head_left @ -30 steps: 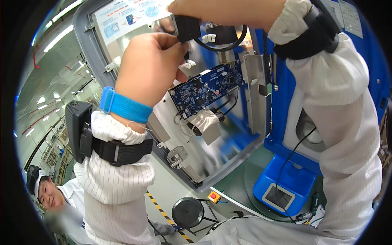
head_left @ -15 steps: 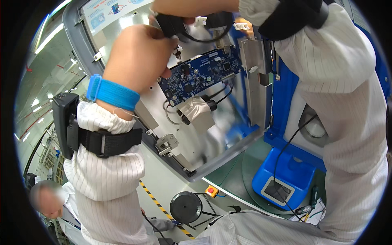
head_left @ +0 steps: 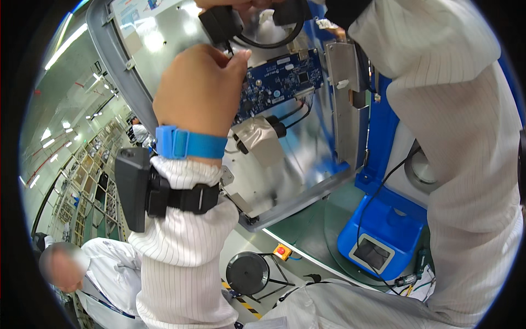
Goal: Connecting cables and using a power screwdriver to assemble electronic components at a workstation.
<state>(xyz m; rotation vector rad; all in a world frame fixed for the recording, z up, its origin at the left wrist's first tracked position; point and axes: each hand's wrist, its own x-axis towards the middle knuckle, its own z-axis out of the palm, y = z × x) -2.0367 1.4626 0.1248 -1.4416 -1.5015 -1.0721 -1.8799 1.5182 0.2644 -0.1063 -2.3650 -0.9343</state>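
Note:
My left hand (head_left: 200, 98), with a blue band at its wrist, is closed in a pinch beside the upper left of a blue circuit board (head_left: 282, 82). Between its fingertips is the end of a thin black cable, mostly hidden by the fingers. Just above sits a black block (head_left: 219, 24), from which a thicker black cable (head_left: 268, 45) loops to the right. My right hand (head_left: 246, 4) is cut off by the top edge; its fingers bend round the top of the block. Under the board, silvery tape covers part of a connector (head_left: 260, 134) with black leads.
The board is mounted inside an open grey-rimmed panel (head_left: 296, 200). To the right stand a blue housing (head_left: 383, 126) and a blue unit with a small screen (head_left: 372, 255). Below are a round black stool (head_left: 247, 274) and a red button on a yellow box (head_left: 282, 251). A co-worker (head_left: 109, 268) is at lower left.
My left hand has moved right and slightly down, now covering the board's left part. My right hand has shifted up, further out of the picture. The co-worker shows more.

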